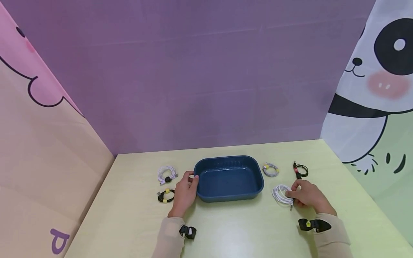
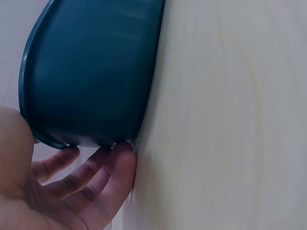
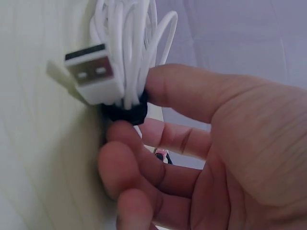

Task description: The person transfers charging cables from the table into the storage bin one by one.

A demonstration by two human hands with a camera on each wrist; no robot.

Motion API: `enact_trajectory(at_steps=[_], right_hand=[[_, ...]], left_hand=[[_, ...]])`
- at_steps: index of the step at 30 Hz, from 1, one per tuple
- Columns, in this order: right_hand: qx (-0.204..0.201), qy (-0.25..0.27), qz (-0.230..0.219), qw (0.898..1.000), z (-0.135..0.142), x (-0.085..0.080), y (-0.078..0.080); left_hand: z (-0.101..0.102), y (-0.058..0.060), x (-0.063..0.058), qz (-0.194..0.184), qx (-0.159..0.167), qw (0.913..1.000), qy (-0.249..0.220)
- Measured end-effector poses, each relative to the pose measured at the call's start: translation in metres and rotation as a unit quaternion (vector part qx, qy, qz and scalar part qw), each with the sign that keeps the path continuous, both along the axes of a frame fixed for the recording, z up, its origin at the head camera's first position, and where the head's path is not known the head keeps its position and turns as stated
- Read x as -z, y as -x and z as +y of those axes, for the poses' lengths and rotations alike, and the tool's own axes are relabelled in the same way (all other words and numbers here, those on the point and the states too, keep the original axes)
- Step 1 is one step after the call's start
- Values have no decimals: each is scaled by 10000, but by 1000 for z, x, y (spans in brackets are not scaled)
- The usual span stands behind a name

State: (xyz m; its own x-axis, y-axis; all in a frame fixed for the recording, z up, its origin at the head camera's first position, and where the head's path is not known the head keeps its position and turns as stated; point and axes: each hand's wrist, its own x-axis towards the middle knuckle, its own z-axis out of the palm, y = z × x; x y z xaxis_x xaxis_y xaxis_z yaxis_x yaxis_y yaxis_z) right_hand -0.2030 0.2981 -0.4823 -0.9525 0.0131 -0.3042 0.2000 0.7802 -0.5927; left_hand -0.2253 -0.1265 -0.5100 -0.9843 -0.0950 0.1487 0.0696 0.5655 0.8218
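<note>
In the head view, the white cable [image 1: 276, 194] is over the right part of the bench [image 1: 232, 229], wound into a round coil of many turns, one metal-tipped end pointing to the near edge. The right hand [image 1: 309, 196] pinches its right side. The blue bin [image 1: 229, 197], shallow with rounded corners, sits near the middle of the back edge; the left hand [image 1: 184, 195] grips its left end.

In the left wrist view, the bin's wall is smooth under a thin lip, slightly parted fingers against its end.

In the right wrist view, thumb and fingers pinch the white strands at a black tie [image 3: 125, 112] beside a USB plug [image 3: 93, 72]; whether the coil touches the bench is hard to tell.
</note>
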Motion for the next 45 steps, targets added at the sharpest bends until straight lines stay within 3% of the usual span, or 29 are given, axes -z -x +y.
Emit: enact_trajectory(at_steps=[19,26,35,45], right_hand=[[-131,-320,236,9991,-6,-4,4],[-135,-646,441,9968,-8,-4,-1],[-171,-622,579,9962,-5,3,-3],[-195,-539,721,9958,-6,1,3]], left_hand=[[-2,6,-1,-55,48,9999,143],[-2,0,4,-98,31,9999,133],[-1,1,12,-20,66,9999,96],[-2,2,5,-15,98,9999,80]])
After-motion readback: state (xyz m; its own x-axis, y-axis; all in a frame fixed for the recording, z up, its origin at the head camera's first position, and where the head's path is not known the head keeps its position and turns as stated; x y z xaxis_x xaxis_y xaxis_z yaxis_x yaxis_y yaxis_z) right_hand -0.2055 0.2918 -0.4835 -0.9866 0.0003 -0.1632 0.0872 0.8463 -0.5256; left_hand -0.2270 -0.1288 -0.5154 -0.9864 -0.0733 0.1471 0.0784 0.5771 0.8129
